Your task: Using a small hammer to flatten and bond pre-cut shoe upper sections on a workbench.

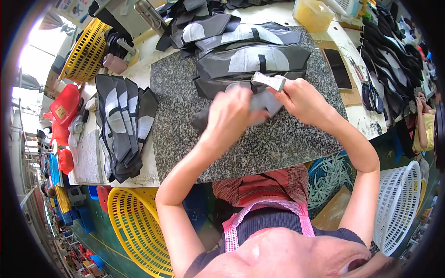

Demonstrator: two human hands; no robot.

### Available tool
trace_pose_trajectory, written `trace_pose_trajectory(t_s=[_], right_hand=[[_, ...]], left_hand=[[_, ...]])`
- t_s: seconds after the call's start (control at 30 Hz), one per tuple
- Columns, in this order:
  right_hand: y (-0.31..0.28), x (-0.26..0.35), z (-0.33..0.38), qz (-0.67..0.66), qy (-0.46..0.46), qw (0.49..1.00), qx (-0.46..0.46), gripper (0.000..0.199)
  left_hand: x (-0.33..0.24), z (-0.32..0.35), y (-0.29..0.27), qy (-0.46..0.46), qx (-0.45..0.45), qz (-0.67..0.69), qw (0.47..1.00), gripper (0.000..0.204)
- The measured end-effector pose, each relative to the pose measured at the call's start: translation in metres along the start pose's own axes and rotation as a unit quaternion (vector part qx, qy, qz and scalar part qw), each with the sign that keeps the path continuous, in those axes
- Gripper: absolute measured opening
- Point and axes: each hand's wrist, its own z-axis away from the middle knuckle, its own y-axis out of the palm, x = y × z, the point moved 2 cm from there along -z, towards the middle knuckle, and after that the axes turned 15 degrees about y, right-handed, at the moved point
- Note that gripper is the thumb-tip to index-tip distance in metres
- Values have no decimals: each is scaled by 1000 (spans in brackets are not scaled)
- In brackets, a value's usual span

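My right hand [303, 99] is closed on a small, light grey, block-ended tool [270, 81] whose exact kind I cannot make out. It is just above a grey piece with a pale patch [268, 103] on the speckled stone slab [185, 134]. My left hand [233, 111] is over the same piece, smeared by motion, so its finger pose is unclear. Beyond both hands lie overlapping dark grey, curved pieces [215, 62] with white half-round patches and short black strips. The one nearest my hands is partly covered by them.
On the left of the bench is a stack of similar dark pieces [121, 120]. A phone-like black slab [337, 68] and scissors [357, 68] lie at right, with a yellowish clear container [314, 16] behind. Yellow [134, 231] and white [397, 206] baskets stand below the bench.
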Motion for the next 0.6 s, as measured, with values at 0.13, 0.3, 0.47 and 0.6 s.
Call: trace_pose_trajectory(t_s=[0.13, 0.3, 0.47, 0.6], right_hand=[[-12, 12, -4, 70, 16, 997, 19, 38], [-22, 9, 9, -5, 25, 999, 42, 36], [-38, -5, 77, -96, 45, 993, 44, 28], [-35, -11, 126, -153, 167, 965, 132, 18]], left_hand=[[-84, 11, -15, 197, 108, 189, 956, 44], [-91, 39, -7, 119, 102, 352, 923, 43], [-39, 90, -4, -34, 106, 257, 960, 38], [-36, 82, -31, -19, 139, 160, 977, 30]])
